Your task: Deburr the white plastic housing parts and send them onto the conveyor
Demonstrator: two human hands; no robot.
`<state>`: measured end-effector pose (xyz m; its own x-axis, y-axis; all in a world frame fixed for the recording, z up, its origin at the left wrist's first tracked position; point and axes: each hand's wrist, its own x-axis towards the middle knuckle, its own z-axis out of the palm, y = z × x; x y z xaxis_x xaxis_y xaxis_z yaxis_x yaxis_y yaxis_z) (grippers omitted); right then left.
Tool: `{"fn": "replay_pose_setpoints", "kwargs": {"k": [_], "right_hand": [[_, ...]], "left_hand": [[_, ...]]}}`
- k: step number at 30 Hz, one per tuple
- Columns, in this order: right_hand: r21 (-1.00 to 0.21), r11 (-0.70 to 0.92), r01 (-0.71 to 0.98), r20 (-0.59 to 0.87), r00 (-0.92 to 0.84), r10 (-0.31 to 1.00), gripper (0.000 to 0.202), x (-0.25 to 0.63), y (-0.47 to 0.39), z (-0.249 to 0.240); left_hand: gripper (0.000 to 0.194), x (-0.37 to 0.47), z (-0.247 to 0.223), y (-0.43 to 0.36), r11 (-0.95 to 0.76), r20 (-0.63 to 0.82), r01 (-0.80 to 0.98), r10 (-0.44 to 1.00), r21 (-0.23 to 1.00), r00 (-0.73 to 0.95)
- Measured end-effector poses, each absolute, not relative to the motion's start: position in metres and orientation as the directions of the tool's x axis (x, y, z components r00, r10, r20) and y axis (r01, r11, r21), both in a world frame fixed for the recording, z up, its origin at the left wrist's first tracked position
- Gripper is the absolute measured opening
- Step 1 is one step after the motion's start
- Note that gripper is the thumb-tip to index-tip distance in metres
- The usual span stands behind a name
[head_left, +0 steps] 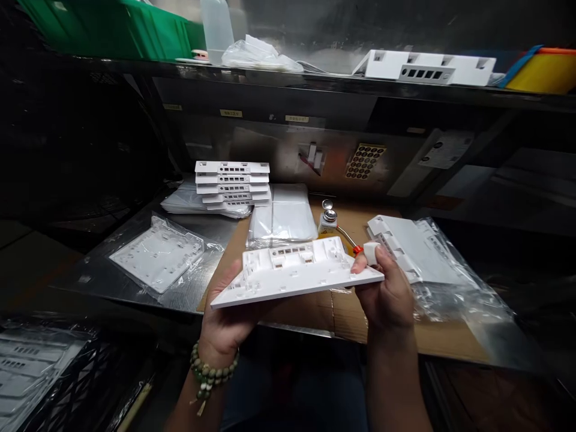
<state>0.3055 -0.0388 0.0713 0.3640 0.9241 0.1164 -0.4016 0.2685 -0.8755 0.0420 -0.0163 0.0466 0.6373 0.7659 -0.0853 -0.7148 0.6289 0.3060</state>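
A white plastic housing (292,273) with a row of port openings is held in front of me, its ribbed inner side facing up. My left hand (227,321) supports its left end from below, fingers mostly hidden. At the right end, my right hand (387,288) is closed on the housing, and a small white block or folded cloth (371,252) shows between its thumb and finger. Just beside these fingers is an orange-red piece (357,249) with a thin metal rod; whether the hand touches it is unclear. A pump-top bottle (328,219) stands behind the housing.
Several stacked white housings (233,185) stand at the back left beside clear plastic bags (283,216). Bagged housings lie left (157,255) and right (405,249) on the bench. Overhead, a shelf (270,75) carries a green bin (112,30), another housing (427,67) and a yellow container (544,71).
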Motion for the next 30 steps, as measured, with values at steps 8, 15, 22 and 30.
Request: {"fn": "replay_pose_setpoints", "kwargs": {"k": [8, 15, 22, 30], "right_hand": [[-0.875, 0.462, 0.147, 0.417, 0.713, 0.563, 0.024, 0.279, -0.046, 0.059], [-0.689, 0.511, 0.514, 0.709, 0.334, 0.621, 0.022, 0.238, -0.065, 0.064], [-0.595, 0.541, 0.594, 0.773, 0.237, 0.589, 0.022, 0.221, -0.067, 0.066], [-0.584, 0.473, 0.66, 0.788, 0.321, 0.525, 0.018, 0.231, -0.06, 0.067]], "left_hand": [[0.09, 0.055, 0.052, -0.007, 0.481, -0.275, -0.848, 0.865, 0.221, 0.419], [0.089, 0.066, 0.064, -0.014, 0.422, -0.371, -0.874, 0.872, 0.242, 0.318], [0.084, 0.076, 0.078, -0.02, 0.391, -0.47, -0.867, 0.855, 0.308, 0.219], [0.097, 0.07, 0.058, -0.021, 0.382, -0.245, -0.848, 0.919, 0.367, 0.308]]}}
